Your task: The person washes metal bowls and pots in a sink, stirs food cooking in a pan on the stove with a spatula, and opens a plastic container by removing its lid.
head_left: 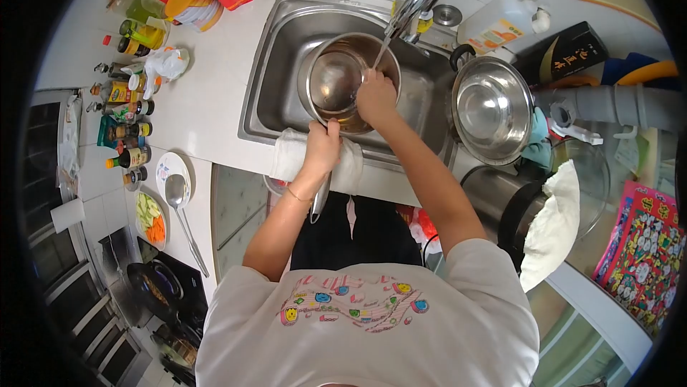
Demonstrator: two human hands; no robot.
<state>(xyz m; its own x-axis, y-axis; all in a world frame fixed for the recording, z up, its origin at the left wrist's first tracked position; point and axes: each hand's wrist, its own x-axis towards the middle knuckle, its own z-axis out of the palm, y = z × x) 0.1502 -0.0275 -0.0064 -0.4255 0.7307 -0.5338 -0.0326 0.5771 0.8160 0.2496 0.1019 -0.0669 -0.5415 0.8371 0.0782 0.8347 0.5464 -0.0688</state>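
- Head view: the round, shiny steel pot (329,80) is in the grey steel sink (268,93), its long metal handle (321,201) pointing to 6 o'clock, over the front rim. A loose left-hand grip could let it roll or slip.
- The left hand (323,147) has its fingers curled around that handle near the pot; wet skin on smooth metal could cause a slide.
- The right hand (376,93) reaches inside the pot, towards 4 o'clock from its centre, fingers bent down; whether they pinch anything cannot be told.
- The curved chrome tap (422,2) stands at 1 o'clock, a thin stream falling by the right fingers; water striking knuckles or the pot wall could splash (the sleeves, at least, are short).
- The folded white cloth (288,154) lies over the front rim at 7 o'clock; a dragging handle or wrist could pull it down.
- The wide steel basin (490,108) sits at about 4 o'clock, close to the sink's side; a right elbow swinging out could jog it.
- The long steel ladle (187,226) lies at 8 o'clock, its tip near the counter edge; a left elbow bump could send it off.
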